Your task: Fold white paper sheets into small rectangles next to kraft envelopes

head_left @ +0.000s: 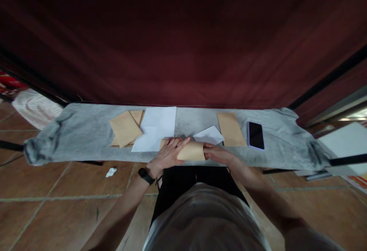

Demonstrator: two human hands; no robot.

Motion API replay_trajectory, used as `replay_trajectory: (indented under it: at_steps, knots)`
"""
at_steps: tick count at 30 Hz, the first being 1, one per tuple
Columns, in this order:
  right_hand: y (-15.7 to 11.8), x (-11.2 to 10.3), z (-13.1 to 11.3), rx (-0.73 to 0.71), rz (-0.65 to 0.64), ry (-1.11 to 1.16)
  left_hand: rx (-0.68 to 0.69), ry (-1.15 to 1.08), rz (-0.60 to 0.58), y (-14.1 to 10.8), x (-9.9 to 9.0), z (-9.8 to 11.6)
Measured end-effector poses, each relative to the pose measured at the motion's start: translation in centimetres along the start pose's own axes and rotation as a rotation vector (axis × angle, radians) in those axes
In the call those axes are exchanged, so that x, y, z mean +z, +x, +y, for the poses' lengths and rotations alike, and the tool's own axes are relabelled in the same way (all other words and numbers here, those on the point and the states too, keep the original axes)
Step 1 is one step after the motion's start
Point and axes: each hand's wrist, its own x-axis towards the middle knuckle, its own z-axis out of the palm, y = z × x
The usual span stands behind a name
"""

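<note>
Brown Envelope Steadied at the Near Edge

From here I see the left hand spread flat over the envelope on the grey cloth, apparently to keep it from sliding. The right hand has its fingers tucked at the bowed right end, perhaps holding the mouth open; whether they pinch, I can't tell. Some white paper lies just beyond, seemingly for easy reach.

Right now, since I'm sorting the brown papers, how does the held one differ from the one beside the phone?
The held paper looks bowed; the other paper, beside the phone, lies flat. The left hand and right hand touch the held paper; neither touches the other paper. Both are brown.
</note>
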Motion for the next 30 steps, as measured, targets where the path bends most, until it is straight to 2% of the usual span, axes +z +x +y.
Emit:
replay_trajectory:
  at_steps: [2, 3, 7, 9, 13, 15, 20, 25, 27, 30]
  knots:
    - [0.2, -1.4, 0.6, 0.025, -0.073, 0.048, -0.048, 0.016, 0.014, -0.1, 0.1, -0.5]
    - [0.3, -2.2, 1.0, 0.034, -0.052, 0.016, -0.077, 0.020, 0.022, -0.2, 0.2, -0.7]
    - [1.0, -4.9, 2.6, 0.047, 0.343, -0.415, -0.187, 0.000, 0.042, -0.7, 1.2, -1.8]
    - [1.3, -5.6, 3.4, 0.040, 0.449, -0.594, -0.208, -0.014, 0.032, -0.9, 1.7, -2.2]
    - [1.8, -5.4, 4.3, 0.090, 0.471, -1.028, -0.244, -0.015, 0.005, -0.9, 2.1, -2.3]
    - [2.2, -4.9, 4.3, 0.137, 0.449, -1.134, -0.250, -0.005, 0.004, -1.0, 2.1, -2.2]
    - [3.4, -4.1, 3.4, 0.242, 0.405, -1.147, -0.258, 0.027, 0.039, -1.6, 1.9, -1.9]
    - [4.2, -4.2, 2.6, 0.320, 0.418, -1.101, -0.268, 0.009, 0.037, -2.0, 1.9, -1.8]
    - [4.2, -4.4, 2.7, 0.305, 0.452, -1.066, -0.286, -0.001, 0.028, -2.0, 1.9, -1.7]
    - [4.1, -4.8, 3.4, 0.189, 0.528, -0.915, -0.305, -0.017, 0.012, -2.0, 1.9, -1.7]
